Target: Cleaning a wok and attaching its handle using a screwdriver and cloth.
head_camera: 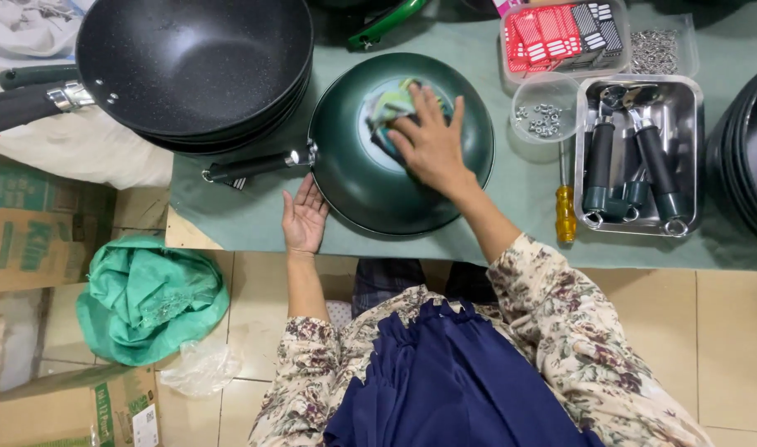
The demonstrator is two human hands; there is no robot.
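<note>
The green wok (354, 178) lies upside down mid-surface, handle (250, 165) pointing to nine o'clock. The right hand (432, 145) presses a cloth (387, 108) flat on its base; the left hand (302, 219), fingers spread, braces the rim at seven o'clock.

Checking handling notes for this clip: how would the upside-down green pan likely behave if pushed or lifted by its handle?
The green pan lies domed side up on its rim, so it would probably slide on the green table cover rather than roll. Its glossy surface looks slippery under the cloth. Lifted by the black handle, it would likely tip bowl-down, being heavier there.
</note>
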